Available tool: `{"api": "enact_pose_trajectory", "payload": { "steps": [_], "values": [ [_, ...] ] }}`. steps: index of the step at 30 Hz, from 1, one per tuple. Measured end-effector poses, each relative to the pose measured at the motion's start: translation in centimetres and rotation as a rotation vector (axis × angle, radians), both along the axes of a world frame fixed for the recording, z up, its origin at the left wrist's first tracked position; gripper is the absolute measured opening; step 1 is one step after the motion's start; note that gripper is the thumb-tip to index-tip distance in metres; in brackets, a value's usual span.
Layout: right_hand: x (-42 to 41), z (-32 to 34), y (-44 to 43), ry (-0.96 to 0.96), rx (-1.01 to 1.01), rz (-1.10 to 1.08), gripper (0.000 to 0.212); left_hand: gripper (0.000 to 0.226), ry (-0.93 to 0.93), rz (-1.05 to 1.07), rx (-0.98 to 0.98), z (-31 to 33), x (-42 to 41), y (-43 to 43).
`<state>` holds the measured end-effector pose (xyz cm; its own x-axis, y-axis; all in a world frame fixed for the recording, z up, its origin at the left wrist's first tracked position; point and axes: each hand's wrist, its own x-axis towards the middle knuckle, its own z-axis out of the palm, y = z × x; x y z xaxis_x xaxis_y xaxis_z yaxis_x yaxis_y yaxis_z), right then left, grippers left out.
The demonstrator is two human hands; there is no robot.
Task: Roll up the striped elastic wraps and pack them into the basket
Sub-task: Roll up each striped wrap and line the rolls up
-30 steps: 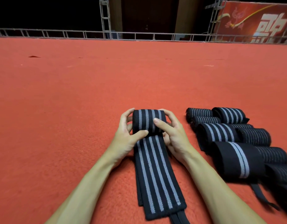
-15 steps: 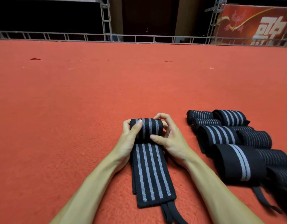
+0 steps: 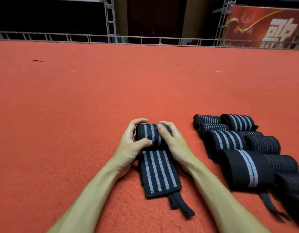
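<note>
A black elastic wrap with grey stripes (image 3: 158, 174) lies on the red carpet in front of me, its far end wound into a thick roll (image 3: 151, 135). My left hand (image 3: 131, 145) grips the roll from the left, thumb across its front. From the right, my right hand (image 3: 174, 143) holds the same roll with curled fingers on top. The flat tail runs toward me and ends in two black loops (image 3: 180, 204). No basket is in view.
Several rolled black striped wraps (image 3: 229, 140) lie in a row to the right, the nearest (image 3: 246, 169) with one broad grey stripe. Red carpet (image 3: 78, 115) stretches left and ahead. A metal truss rail (image 3: 145, 38) and red banner (image 3: 271, 27) stand at the far edge.
The roll has grown thicker and come toward me as both hands turned it. The flat tail is shorter and its black loops have slid into view.
</note>
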<state>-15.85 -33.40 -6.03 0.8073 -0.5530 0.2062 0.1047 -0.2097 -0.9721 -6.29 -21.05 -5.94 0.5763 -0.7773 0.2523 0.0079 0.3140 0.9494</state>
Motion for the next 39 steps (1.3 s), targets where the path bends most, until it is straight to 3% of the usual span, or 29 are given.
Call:
{"api": "enact_pose_trajectory", "payload": {
  "steps": [3, 7, 13, 16, 24, 26, 29, 31, 35, 37, 39],
  "values": [
    [-0.2, 0.0, -0.3, -0.090, 0.064, -0.050, 0.040, 0.072, 0.105, 0.029, 0.059, -0.1, -0.2, -0.3],
    [-0.1, 0.0, -0.4, -0.177, 0.166, -0.050, 0.041, 0.074, 0.208, 0.010, 0.073, -0.3, -0.1, -0.6],
    [-0.8, 0.0, -0.6, -0.200, 0.035, 0.026, 0.042, 0.076, 0.078, 0.072, 0.188, -0.6, -0.1, -0.8],
    [-0.8, -0.2, -0.8, -0.204, -0.030, 0.028, 0.043, 0.067, 0.111, 0.047, 0.171, -0.4, -0.1, -0.7],
    [-0.3, -0.5, -0.9, -0.195, 0.062, 0.063, 0.035, 0.054, 0.076, 0.045, 0.082, -0.5, 0.7, -0.2],
    [0.0, -0.4, -0.7, -0.165, 0.103, 0.008, 0.044, 0.057, 0.010, 0.012, 0.053, -0.7, 0.9, -0.1],
    [0.1, -0.2, -0.6, -0.019, -0.050, -0.078, 0.060, 0.052, -0.083, -0.032, 0.009, -0.7, 0.8, -0.1],
    [0.2, -0.2, -0.6, 0.082, -0.075, -0.101, 0.060, 0.053, -0.102, -0.035, -0.012, -0.6, 0.8, 0.0],
    [-0.2, 0.2, -0.5, 0.080, 0.138, -0.024, 0.051, 0.064, -0.041, -0.037, -0.001, -0.6, 0.9, -0.1],
    [-0.5, 0.6, -0.4, -0.002, 0.313, 0.038, 0.036, 0.065, 0.060, -0.067, 0.010, -0.6, 1.0, -0.2],
    [-0.8, 0.6, -0.5, -0.052, 0.368, 0.061, 0.028, 0.064, 0.156, -0.114, 0.019, -0.4, 1.1, -0.2]
  ]
}}
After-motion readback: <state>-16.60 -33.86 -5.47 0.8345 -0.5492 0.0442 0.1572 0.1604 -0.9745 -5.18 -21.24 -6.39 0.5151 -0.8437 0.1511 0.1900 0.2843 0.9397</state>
